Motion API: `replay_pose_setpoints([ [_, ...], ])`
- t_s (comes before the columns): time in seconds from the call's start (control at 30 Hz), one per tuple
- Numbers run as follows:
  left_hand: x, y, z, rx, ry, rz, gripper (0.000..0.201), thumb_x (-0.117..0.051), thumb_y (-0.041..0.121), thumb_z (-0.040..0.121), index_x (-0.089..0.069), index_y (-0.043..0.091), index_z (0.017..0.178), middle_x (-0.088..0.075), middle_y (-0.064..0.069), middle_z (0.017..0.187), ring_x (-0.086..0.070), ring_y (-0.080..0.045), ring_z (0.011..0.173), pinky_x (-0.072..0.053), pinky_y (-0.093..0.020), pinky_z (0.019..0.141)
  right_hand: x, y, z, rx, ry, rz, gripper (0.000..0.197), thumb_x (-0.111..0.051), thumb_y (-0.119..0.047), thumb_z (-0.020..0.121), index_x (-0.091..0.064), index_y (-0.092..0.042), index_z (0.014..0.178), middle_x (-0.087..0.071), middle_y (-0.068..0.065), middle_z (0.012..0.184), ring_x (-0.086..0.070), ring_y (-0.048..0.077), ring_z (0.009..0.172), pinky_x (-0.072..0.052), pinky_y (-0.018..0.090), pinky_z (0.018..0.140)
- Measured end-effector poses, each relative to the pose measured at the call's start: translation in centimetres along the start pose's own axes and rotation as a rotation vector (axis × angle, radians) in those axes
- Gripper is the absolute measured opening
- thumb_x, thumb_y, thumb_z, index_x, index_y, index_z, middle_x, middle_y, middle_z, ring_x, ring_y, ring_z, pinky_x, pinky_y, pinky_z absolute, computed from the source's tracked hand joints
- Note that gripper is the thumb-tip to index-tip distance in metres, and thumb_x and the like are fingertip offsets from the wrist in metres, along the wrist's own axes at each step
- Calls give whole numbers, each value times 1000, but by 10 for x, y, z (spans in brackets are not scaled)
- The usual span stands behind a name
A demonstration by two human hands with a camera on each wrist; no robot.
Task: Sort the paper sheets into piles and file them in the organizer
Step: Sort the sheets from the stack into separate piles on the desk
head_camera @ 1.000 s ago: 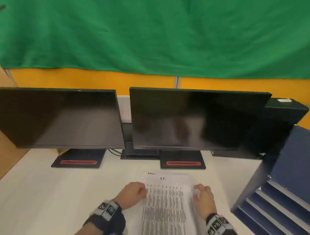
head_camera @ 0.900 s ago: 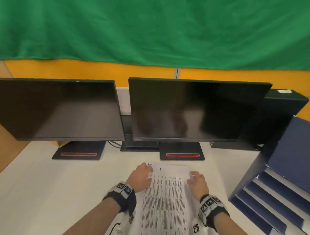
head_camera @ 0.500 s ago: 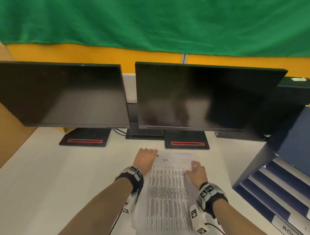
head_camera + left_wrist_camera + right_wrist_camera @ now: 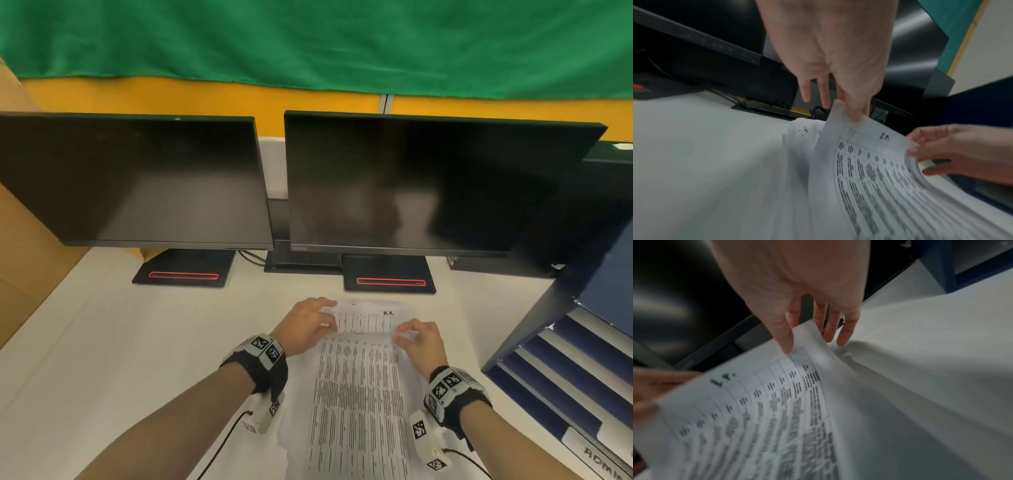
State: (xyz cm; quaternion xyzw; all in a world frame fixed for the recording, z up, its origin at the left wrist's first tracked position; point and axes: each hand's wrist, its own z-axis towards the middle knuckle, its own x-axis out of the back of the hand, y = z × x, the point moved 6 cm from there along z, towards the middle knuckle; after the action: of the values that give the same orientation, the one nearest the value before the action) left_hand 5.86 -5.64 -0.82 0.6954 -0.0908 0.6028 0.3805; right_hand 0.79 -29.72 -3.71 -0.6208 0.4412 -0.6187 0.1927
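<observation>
A pile of printed paper sheets (image 4: 364,320) lies on the white desk in front of me. Its top sheet (image 4: 356,394), a table of text marked "I.T.", is raised at its far edge. My left hand (image 4: 322,318) pinches the far left corner of the top sheet (image 4: 869,162), thumb and fingers closed at the left hand's pinch (image 4: 856,113). My right hand (image 4: 406,334) pinches the far right corner of the same sheet (image 4: 766,410). The sheet under it shows "H.R." at its top. The blue organizer (image 4: 582,377) with stacked slots stands at the right.
Two dark monitors (image 4: 137,181) (image 4: 428,185) on black stands fill the back of the desk (image 4: 102,359). A black computer box (image 4: 609,178) sits behind the organizer. Brown cardboard (image 4: 20,257) borders the left side. One low organizer slot bears a label reading "ADMIN" (image 4: 603,462).
Both hands slid forward along the pile to its far corners and lifted the top sheet's far edge, uncovering the sheet marked "H.R." The head view tilted downward.
</observation>
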Motion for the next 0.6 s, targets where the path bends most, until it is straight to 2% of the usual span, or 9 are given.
replay_pose_setpoints([
  [0.07,-2,-4,7,63,-36,-142,21,-51,27,95,-69,18,103,-57,-1,126,-49,-17,117,-37,-37,106,-2,2,-4,12,-14,-32,14,-67,-9,79,-59,-18,86,-48,5,104,-51,20,93,-35,27,84],
  [0.13,-3,-9,15,142,-50,-171,25,-46,26,97,-65,14,107,-59,-5,119,-52,-21,110,-40,-39,101,-4,7,-5,9,-42,-15,7,-64,-10,80,-59,-13,81,-57,5,98,-55,22,92,-36,28,79],
  [0.23,-4,-29,25,296,-56,26,27,-38,21,99,-52,16,121,-55,-8,120,-51,-25,108,-43,-41,97,-7,8,-8,6,-89,44,7,-62,-11,83,-58,-12,76,-64,5,88,-58,20,89,-38,24,69],
  [0.3,-6,-39,28,372,-104,99,27,-40,21,97,-48,18,122,-54,-7,119,-51,-25,107,-43,-40,95,-6,5,-9,5,-107,61,8,-60,-8,83,-57,-12,77,-64,8,88,-57,16,82,-36,18,63],
  [0.4,-7,-41,31,371,-150,181,26,-46,20,92,-49,19,118,-54,-5,116,-52,-23,106,-39,-38,94,-3,7,-9,-18,-120,54,16,-59,-2,82,-55,-17,78,-62,3,90,-55,15,82,-35,13,61],
  [0.53,-3,-34,32,324,-113,231,15,-45,20,92,-54,17,105,-59,-4,107,-53,-21,98,-34,-34,93,0,12,-12,-51,-125,73,19,-59,-4,82,-58,-19,71,-64,1,83,-55,15,82,-37,19,65],
  [0.6,-2,-30,30,281,-93,258,17,-42,23,96,-56,15,102,-61,-5,104,-54,-21,94,-33,-32,93,1,13,-13,-33,-125,85,18,-61,-6,82,-60,-19,70,-64,-1,83,-55,13,82,-38,20,68],
])
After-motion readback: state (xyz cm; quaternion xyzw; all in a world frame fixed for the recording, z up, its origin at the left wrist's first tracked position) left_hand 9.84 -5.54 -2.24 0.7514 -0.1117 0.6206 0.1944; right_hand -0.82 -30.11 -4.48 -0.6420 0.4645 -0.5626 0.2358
